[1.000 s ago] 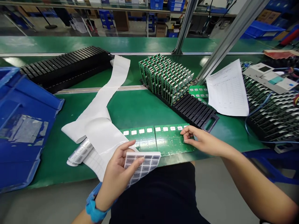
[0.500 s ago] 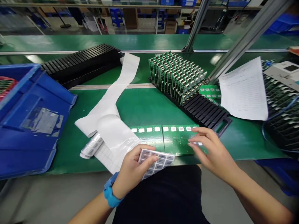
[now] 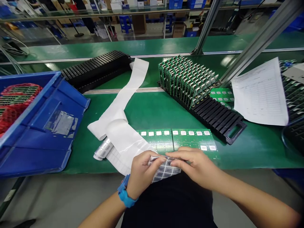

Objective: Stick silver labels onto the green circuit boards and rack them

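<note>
My left hand [image 3: 144,167] is closed on a sheet of printed silver labels [image 3: 165,172], held near the table's front edge with its upper edge bent over. My right hand [image 3: 196,166] pinches at that upper edge, thumb and forefinger against the sheet; whether a single label has come loose between them is hidden. Just beyond both hands lie two green circuit boards [image 3: 190,141] side by side, white labels along their far rows. Two more labels show on the right board's nearer row. White backing paper [image 3: 129,136] trails from the sheet, beside a rolled part of the labels [image 3: 104,148].
A blue bin [image 3: 45,126] with red-netted boards stands at left. Behind lie an empty black slotted rack [image 3: 97,69] and another rack [image 3: 213,115] filled with upright circuit boards [image 3: 187,79]. A printed paper [image 3: 261,95] and a metal post [image 3: 258,41] are at right.
My right hand has moved left from the right circuit board to the label sheet. More labels on that board are now uncovered. The sheet's upper edge is now bent, and the view has shifted.
</note>
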Available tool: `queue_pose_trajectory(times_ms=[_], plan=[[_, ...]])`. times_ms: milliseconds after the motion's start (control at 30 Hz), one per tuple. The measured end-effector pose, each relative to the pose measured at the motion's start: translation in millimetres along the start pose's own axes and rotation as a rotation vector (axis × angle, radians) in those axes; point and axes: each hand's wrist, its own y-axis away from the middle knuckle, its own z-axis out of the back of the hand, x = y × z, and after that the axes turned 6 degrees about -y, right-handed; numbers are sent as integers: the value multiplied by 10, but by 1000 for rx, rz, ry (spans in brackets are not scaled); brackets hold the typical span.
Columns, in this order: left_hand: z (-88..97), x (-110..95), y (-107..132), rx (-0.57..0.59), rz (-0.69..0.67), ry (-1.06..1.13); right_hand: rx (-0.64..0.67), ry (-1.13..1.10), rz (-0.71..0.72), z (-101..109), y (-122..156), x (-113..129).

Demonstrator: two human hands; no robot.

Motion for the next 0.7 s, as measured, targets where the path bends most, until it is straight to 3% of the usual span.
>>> queue_pose_trajectory(times_ms=[267, 333, 433, 567, 700], plan=[[0, -2, -36, 43, 23, 1, -20, -6, 21, 100, -20, 68], [21, -1, -40, 36, 51, -16, -59, -27, 0, 208, -32, 49], [95, -14, -41, 32, 83, -7, -143, 28, -149, 483, -28, -71], [202, -48, -27, 122, 125, 43, 8, 202, -339, 783, 0, -310], [202, -16, -1, 121, 98, 48, 36, 268, -346, 802, 20, -438]])
